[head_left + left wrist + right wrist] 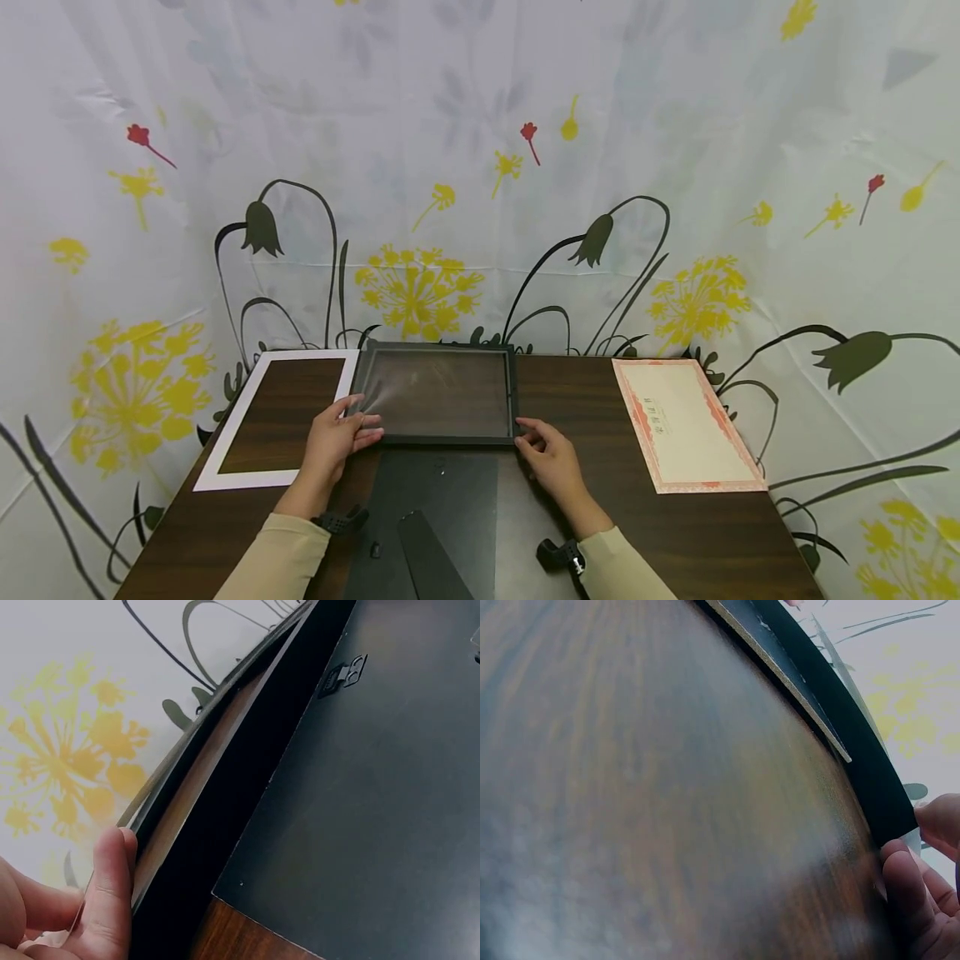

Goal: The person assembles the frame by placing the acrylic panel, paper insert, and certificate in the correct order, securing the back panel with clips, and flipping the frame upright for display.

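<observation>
A black picture frame (450, 440) lies at the back middle of the table, with a clear sheet (438, 396) over its opening that shows glare at the left. At the frame's front left corner my left hand (333, 442) pinches the sheet's edge between thumb and fingers; the left wrist view shows that edge as a thin line beside the fingers (109, 892). My right hand (555, 462) is at the front right corner, where its thumb and fingers (907, 881) pinch a pale, see-through corner of the sheet. Just in front of the frame is a dark backing board (457, 492).
The backing board carries a black stand leg (431, 554) and a metal hanger (349, 675). A white mat (247, 480) lies on the left, partly behind the left hand. On the right lies a cream certificate (686, 425) with a red border. A flowered curtain (480, 167) hangs behind the table.
</observation>
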Demonstrator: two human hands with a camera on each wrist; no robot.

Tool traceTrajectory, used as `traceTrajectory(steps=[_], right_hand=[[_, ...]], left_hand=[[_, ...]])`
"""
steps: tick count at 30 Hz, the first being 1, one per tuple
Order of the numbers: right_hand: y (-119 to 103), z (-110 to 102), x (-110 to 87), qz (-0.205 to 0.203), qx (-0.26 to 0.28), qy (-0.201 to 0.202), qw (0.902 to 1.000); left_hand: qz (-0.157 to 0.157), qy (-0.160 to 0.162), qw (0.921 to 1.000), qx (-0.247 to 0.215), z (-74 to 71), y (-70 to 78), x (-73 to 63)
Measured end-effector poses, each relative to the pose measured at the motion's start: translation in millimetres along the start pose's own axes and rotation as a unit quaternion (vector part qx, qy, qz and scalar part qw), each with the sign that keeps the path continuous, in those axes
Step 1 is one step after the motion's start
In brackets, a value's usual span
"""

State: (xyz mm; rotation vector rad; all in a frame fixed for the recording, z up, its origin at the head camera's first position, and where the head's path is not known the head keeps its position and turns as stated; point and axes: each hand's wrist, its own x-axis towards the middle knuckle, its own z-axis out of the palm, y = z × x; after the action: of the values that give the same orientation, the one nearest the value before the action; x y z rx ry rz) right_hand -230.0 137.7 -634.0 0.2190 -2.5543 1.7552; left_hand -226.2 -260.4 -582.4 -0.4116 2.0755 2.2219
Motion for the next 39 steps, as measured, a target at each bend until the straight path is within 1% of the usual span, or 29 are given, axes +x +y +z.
traceTrajectory(steps=[3,9,16,20,22,24,27,28,30,31,32,33,34,35,36,37,38,39], right_hand=[[0,0,-0.6,-0.001,-0.003,-0.002,1.0000],[-1,1,-0.1,0.001,0.003,-0.007,1.0000],[-1,1,1.2,-0.006,0.005,-0.005,1.0000],[-1,1,2.3,-0.004,0.005,-0.005,1.0000],[-2,0,2.9,-0.006,0.006,-0.003,1.0000],[-2,-1,3.4,-0.005,0.005,0.000,1.0000],[-3,-1,4.2,-0.006,0.006,0.001,1.0000],[-3,-1,4.4,-0.005,0.006,0.001,1.0000],[-3,-1,4.2,-0.005,0.006,0.000,1.0000],[-3,-1,4.0,-0.004,0.007,0.000,1.0000],[-2,-1,3.8,-0.004,0.008,0.000,1.0000],[-2,-1,3.5,-0.003,0.009,0.000,1.0000],[-1,0,3.4,-0.004,0.010,0.001,0.9999],[0,0,3.0,-0.003,0.010,0.001,0.9999],[1,0,2.6,-0.004,0.012,0.001,0.9999],[0,0,2.0,-0.003,0.011,0.001,0.9999],[0,0,1.2,-0.003,0.011,0.001,0.9999],[0,0,0.4,-0.003,0.011,0.000,0.9999]], left_hand=[[-0.004,0.002,1.0000,-0.002,0.0,0.5,1.7],[-0.001,0.003,1.0000,0.003,0.5,3.5,4.0],[0.006,-0.007,1.0000,0.004,2.5,8.2,8.2],[0.002,-0.001,0.9999,0.012,4.9,9.9,9.7],[0.007,0.001,0.9994,0.033,6.7,10.0,10.5],[0.019,0.006,0.9972,0.072,8.7,9.5,11.8],[0.035,0.011,0.9894,0.140,10.9,7.4,14.2],[0.037,0.011,0.9869,0.157,11.4,6.6,15.3],[0.036,0.012,0.9840,0.174,12.3,5.4,17.2],[0.040,0.015,0.9813,0.188,13.2,5.0,17.3],[0.048,0.020,0.9765,0.209,13.9,4.7,17.2],[0.065,0.027,0.9668,0.246,14.5,4.7,16.9],[0.085,0.037,0.9533,0.287,15.0,4.4,16.3],[0.107,0.049,0.9353,0.334,15.5,4.0,15.7],[0.129,0.065,0.9130,0.382,16.0,3.2,14.6],[0.147,0.082,0.8883,0.427,15.9,2.0,13.6],[0.161,0.098,0.8667,0.462,15.5,0.5,13.0],[0.172,0.110,0.8495,0.487,15.1,-1.2,12.5]])
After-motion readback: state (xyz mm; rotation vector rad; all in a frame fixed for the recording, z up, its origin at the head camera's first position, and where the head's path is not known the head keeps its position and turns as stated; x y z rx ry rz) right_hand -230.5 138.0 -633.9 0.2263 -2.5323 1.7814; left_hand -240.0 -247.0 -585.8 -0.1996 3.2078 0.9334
